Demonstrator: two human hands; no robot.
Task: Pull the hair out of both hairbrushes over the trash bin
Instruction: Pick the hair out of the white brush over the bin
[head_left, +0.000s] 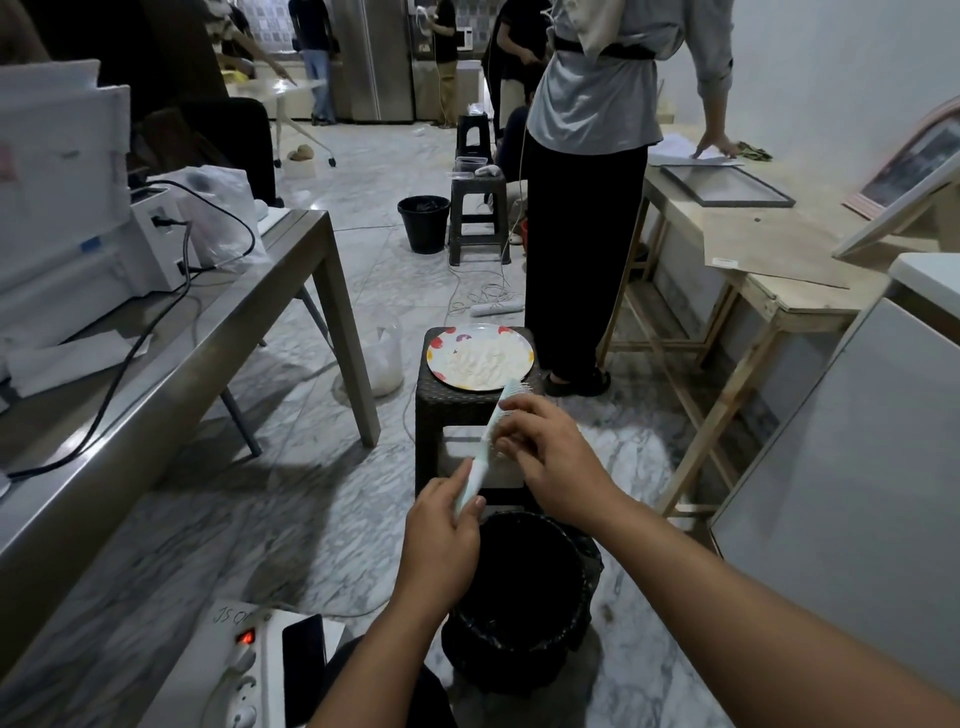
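My left hand (441, 535) grips the handle of a pale mint hairbrush (488, 441), which tilts up and to the right above the trash bin. My right hand (545, 452) rests on the brush's bristle side with its fingers curled into the bristles. I cannot tell whether any hair is between those fingers. The black trash bin (519, 597), lined with a dark bag, stands on the floor right below both hands. Only one hairbrush is in view.
A dark stool (441, 410) just past the bin carries a plate (519, 343) of white powder. A grey table (208, 332) with a printer and cables runs along the left. A person stands at a wooden bench (753, 249) on the right. A power strip (244, 670) lies at lower left.
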